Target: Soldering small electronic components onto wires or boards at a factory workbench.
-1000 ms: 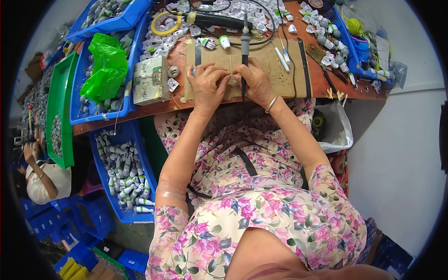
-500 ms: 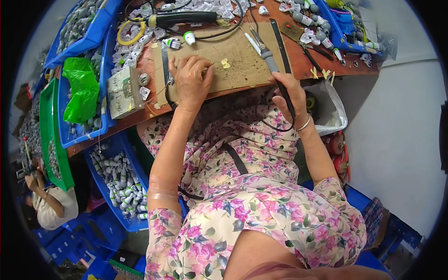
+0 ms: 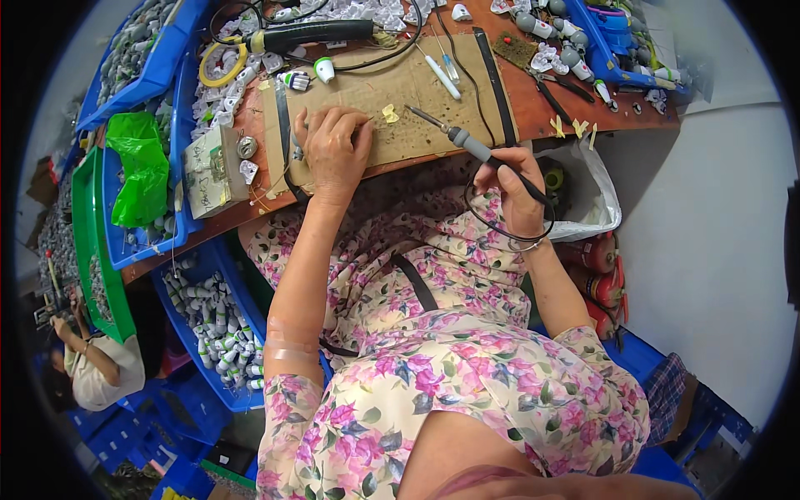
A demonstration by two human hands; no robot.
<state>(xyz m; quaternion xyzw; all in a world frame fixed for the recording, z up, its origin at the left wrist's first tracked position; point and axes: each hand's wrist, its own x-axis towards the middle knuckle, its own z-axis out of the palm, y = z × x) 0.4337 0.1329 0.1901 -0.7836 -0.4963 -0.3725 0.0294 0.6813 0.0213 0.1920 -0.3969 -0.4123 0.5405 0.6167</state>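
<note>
A crumpled green plastic bag point(image 3: 140, 171) lies in the blue bin point(image 3: 179, 237) at the surface's left end. Just right of it stands a small pale cardboard box point(image 3: 208, 171) with printing on its side. A white plastic bag point(image 3: 587, 196) hangs open at the surface's near right edge.

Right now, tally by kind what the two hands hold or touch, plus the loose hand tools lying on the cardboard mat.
Soldering irons: 1, gripped in the right hand, iron
Cardboard mats: 1, under the left hand, mat
White-handled tools lying on the mat: 1
Small yellowish parts on the mat: 1
Total: 4
</note>
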